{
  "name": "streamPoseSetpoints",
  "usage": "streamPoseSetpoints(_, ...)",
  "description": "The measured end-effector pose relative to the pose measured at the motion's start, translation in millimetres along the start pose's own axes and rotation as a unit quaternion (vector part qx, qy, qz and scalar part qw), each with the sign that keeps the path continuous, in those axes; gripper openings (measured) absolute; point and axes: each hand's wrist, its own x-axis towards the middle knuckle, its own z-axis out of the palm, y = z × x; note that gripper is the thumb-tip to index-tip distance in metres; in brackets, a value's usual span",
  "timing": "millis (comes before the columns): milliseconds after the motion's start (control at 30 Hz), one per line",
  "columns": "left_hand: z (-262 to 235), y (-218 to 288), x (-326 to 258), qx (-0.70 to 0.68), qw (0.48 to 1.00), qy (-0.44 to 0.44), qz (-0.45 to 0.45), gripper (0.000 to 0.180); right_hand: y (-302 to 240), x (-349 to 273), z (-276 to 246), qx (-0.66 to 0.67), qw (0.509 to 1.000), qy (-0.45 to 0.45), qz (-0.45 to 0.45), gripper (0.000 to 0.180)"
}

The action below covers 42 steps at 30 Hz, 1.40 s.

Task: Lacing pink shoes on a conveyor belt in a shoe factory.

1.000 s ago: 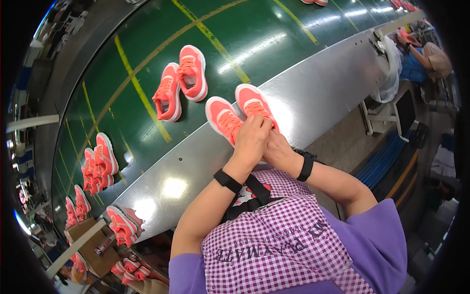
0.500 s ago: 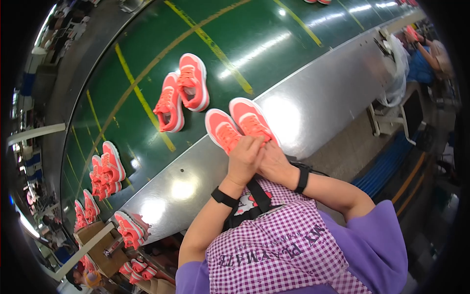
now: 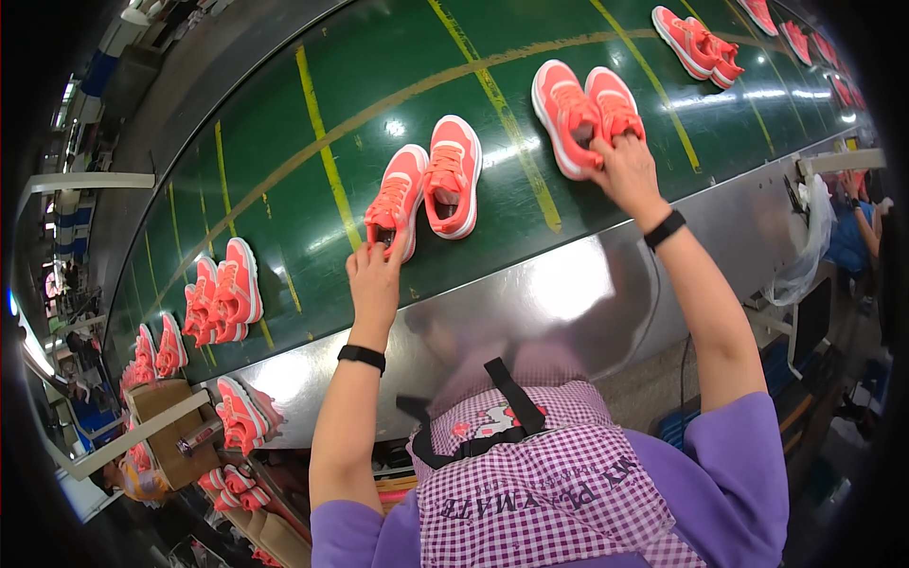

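Bending the fingers of the left hand (image 3: 374, 282) half closed over the heel of a coral sneaker (image 3: 398, 194) on the green belt (image 3: 298, 194); cannot tell how firmly gripped. With the right hand (image 3: 628, 178), partly closed, grasping at the heels of a second pair: with fingers on the right-hand shoe (image 3: 611, 99) and thumb against its mate (image 3: 561, 104). Close beside the left-held sneaker, its partner (image 3: 452, 170).

Counted at the hands: four sneakers, two wristbands (image 3: 362, 357). Farther right on the belt, another pair (image 3: 694, 45); farther left, a cluster (image 3: 227, 298) too overlapped to count. Between torso and belt, a steel ledge (image 3: 559, 292), with more footwear (image 3: 240, 417) at its left end. Lower left, a pale bar (image 3: 142, 434) crossing before a cardboard box (image 3: 156, 399). At right, a clear plastic bag (image 3: 805, 251), with a co-worker (image 3: 852, 241) beyond.
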Motion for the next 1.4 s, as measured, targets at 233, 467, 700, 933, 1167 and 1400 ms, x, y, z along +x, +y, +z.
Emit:
streamPoseSetpoints(233, 20, 29, 39, -0.089, 0.993, -0.074, 0.037, 0.066, -80, 13, -5, 0.123, 0.992, 0.033, -0.009, 0.035)
streamPoseSetpoints(467, 13, 56, 38, -0.146, 0.985, -0.092, -0.021, 0.035, -176, -43, 6, 0.271, 0.956, -0.104, 0.037, 0.061)
streamPoseSetpoints(700, -44, 97, -96, -0.177, 0.978, -0.113, 0.011, 0.041, -214, -138, -19, 0.365, 0.919, -0.147, -0.006, 0.043)
streamPoseSetpoints(933, -71, 89, -136, -0.345, 0.938, -0.034, 0.007, 0.036, -229, -170, -77, 0.274, 0.949, -0.156, -0.006, 0.045)
streamPoseSetpoints(1167, -63, 112, -84, -0.374, 0.926, 0.029, 0.032, 0.038, -282, -169, -86, 0.177, 0.980, -0.072, 0.051, 0.044)
streamPoseSetpoints(1400, -49, 108, -86, -0.402, 0.912, 0.020, 0.082, 0.037, -287, -185, -84, 0.228, 0.964, -0.115, 0.072, 0.048)
